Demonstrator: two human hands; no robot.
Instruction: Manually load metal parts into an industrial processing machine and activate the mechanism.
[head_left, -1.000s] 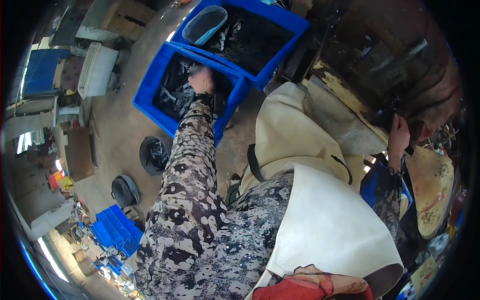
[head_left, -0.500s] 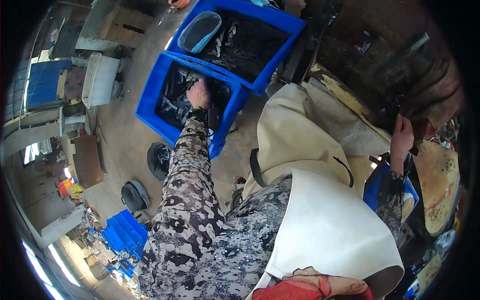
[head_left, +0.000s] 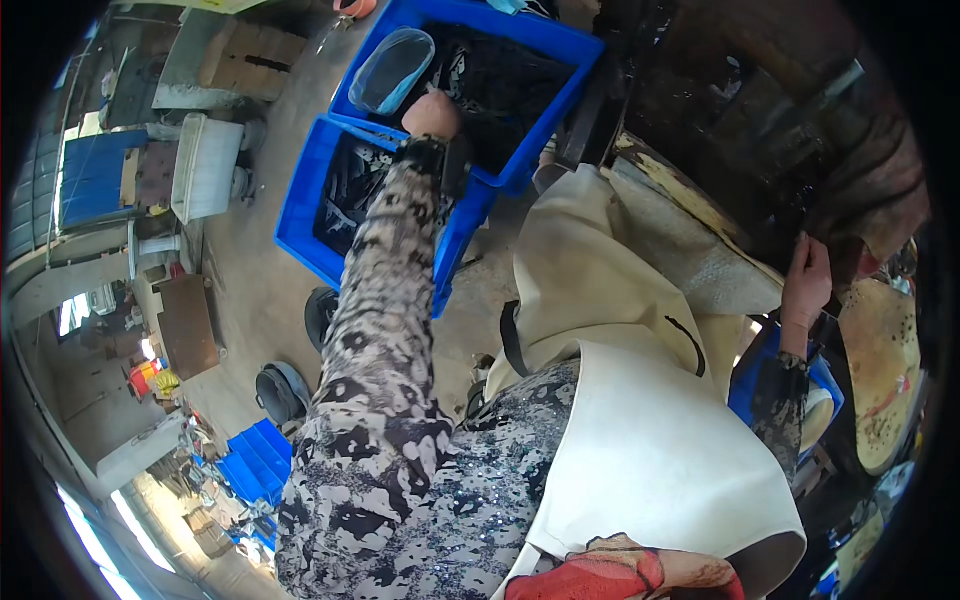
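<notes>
My left hand is over the far blue bin, close to its near wall. Its fingers point away and are hidden, so what they hold does not show. Dark, flat strip-like metal pieces fill that bin, and a clear plastic tub sits in its left corner. Similar pieces lie in the near blue bin, under my left forearm. At the right, my right hand is at the edge of a dark, wet-looking workbench. Its fingers are pressed together on something I cannot make out.
A cream apron covers my lap. Black round tubs and stacked blue crates are on the floor at left. A white tub stands farther off. A yellowish stained board lies right of my right hand.
My left hand has left the near bin and moved forward and slightly right, over the far bin. My right hand has stayed at the bench edge.
</notes>
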